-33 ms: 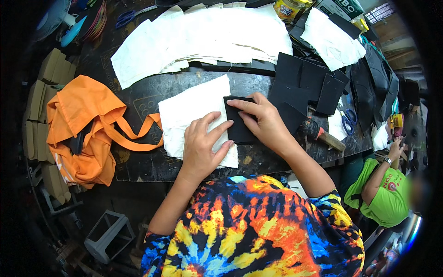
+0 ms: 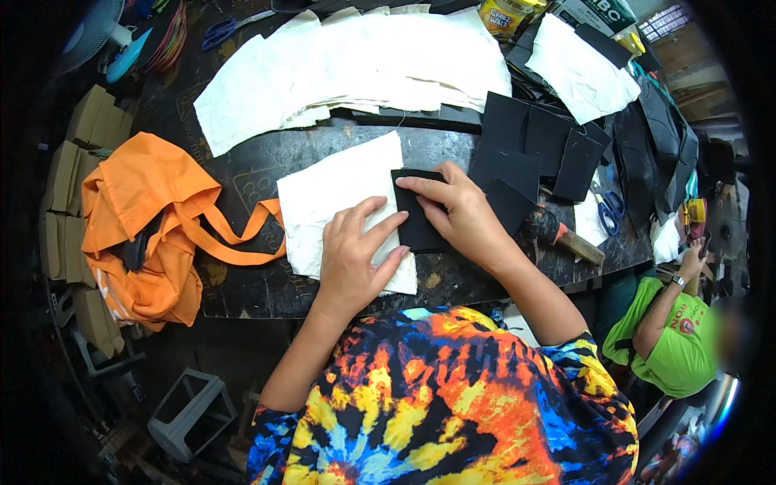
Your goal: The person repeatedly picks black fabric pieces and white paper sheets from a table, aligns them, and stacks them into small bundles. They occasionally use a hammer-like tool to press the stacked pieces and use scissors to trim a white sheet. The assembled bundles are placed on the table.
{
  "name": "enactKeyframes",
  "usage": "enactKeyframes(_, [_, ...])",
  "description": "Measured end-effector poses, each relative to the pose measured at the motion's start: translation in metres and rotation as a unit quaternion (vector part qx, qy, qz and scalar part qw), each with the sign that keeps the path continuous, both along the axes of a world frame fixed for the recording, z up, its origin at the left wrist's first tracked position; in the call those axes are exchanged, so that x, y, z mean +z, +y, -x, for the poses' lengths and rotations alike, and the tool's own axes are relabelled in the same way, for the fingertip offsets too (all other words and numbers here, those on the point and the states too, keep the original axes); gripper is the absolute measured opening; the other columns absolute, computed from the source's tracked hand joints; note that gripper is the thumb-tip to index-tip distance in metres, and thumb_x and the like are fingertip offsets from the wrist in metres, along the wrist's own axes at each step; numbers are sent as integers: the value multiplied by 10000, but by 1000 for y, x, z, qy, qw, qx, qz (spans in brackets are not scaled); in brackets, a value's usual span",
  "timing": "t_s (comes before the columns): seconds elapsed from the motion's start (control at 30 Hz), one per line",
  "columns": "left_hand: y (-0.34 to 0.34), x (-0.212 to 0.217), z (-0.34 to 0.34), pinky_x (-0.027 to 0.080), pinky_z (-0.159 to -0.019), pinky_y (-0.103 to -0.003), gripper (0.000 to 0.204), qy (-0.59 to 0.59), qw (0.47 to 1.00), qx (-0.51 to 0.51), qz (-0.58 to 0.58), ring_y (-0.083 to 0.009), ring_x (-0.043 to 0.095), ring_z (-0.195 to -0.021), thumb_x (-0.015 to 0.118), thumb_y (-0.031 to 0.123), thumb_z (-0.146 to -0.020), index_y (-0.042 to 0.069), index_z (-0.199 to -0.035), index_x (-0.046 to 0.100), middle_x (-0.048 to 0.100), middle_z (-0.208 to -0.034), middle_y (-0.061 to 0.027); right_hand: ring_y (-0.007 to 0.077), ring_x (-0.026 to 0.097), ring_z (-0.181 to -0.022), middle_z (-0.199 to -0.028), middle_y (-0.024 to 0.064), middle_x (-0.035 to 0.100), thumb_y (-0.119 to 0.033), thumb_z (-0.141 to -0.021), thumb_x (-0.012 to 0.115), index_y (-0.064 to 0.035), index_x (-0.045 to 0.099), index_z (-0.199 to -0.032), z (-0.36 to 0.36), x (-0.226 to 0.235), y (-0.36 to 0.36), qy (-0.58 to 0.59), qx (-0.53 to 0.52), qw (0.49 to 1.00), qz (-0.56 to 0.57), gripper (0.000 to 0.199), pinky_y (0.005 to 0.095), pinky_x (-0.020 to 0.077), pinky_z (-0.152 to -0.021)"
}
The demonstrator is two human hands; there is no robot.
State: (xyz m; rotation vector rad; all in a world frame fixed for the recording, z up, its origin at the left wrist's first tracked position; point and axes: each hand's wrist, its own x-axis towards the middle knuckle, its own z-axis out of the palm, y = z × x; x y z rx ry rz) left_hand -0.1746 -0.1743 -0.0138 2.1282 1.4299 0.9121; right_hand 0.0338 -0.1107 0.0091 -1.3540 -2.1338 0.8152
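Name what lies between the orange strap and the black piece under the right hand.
The head view shows a white cloth between them, the left hand partly over it.

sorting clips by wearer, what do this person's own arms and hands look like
The left hand and right hand are ungloved, with no rings or watch showing. The forearms are uncovered. The short sleeves match the tie-dye shirt, which mixes black, blue, yellow and orange.

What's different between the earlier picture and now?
Nothing visibly changed. The left hand is still on the white cloth, the right hand still on the black piece; the orange fabric lies where it was.
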Motion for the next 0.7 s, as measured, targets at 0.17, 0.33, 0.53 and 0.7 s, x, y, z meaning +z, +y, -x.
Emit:
enactKeyframes(0.17, [1, 4, -1, 426, -1028, -452, 428, 3, 1000, 0, 2, -334, 573, -1207, 819, 212, -800, 100, -1206, 745, 622, -1330, -128, 368, 525, -1308, -1417, 192, 556, -178, -824, 784, -92, 749, -1152, 6, 3, 0, -95, 34, 979, -176, 341, 535, 416, -1064])
enactKeyframes(0.33, [18, 22, 13, 494, -987, -446, 217, -78, 994, -32, 64, -364, 638, -1152, 794, 129, -818, 46, -1010, 740, 684, -1221, -159, 396, 439, -1437, -1541, 200, 464, -355, -835, 828, -119, 690, -1310, -3, 15, 2, -183, 101, 966, -149, 549, 583, 301, -1199])
enactKeyframes(0.53, [143, 55, 8, 552, -774, -413, 232, -128, 987, 96, -37, -313, 730, -914, 756, 189, -898, 14, -1051, 755, 751, -960, -155, 406, 507, -1364, -1454, 197, 546, -348, -829, 852, -126, 679, -1336, -27, 25, 30, -82, 79, 983, -141, 580, 509, 391, -1148])
enactKeyframes(0.7, [262, 51, -20, 576, -826, -424, 445, 125, 974, 163, 97, -326, 743, -978, 835, 398, -807, 22, -1040, 780, 772, -1042, -174, 391, 624, -1209, -1299, 220, 641, -280, -873, 806, -60, 664, -1321, -60, 43, 86, -78, -33, 977, -195, 518, 463, 493, -1033])
